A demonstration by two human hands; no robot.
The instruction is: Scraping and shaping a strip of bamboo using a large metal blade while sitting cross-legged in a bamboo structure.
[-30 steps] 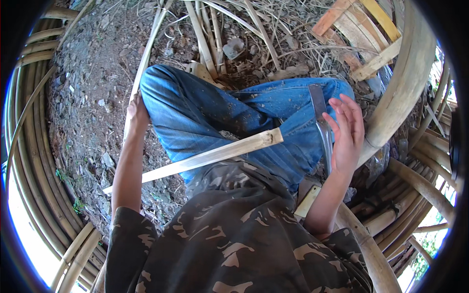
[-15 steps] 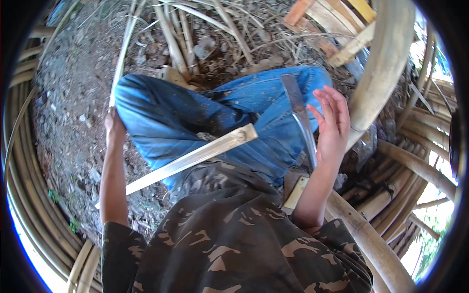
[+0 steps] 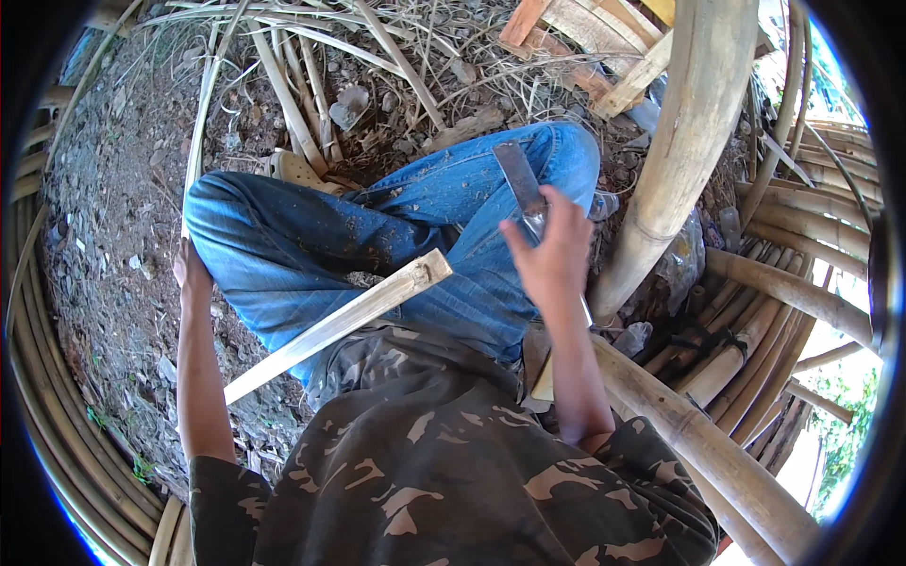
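My left hand [image 3: 193, 271] is down beside my left knee, partly hidden by the jeans. It is closed on a long pale bamboo strip [image 3: 200, 132], which runs away from me along the ground. My right hand [image 3: 557, 253] hovers over or touches a long metal blade [image 3: 514, 172] resting across my right thigh. Thumb and fingers are apart, slightly blurred, and the hand covers the tool's middle part. A split bamboo piece [image 3: 344, 325] lies slantwise across my lap, its cut end toward the right.
A thick bamboo pole [image 3: 684, 141] rises on my right, with another pole [image 3: 698, 443] low beside me. Bundled bamboo [image 3: 746, 363] is stacked farther right. Wooden pieces [image 3: 590, 38] and loose strips [image 3: 302, 94] lie ahead. Curved bamboo lengths [image 3: 71, 424] line the left side.
My right hand has turned and come inward from beside the blade to over it. The left hand keeps its hold on the bamboo strip. The whole view has shifted a little.
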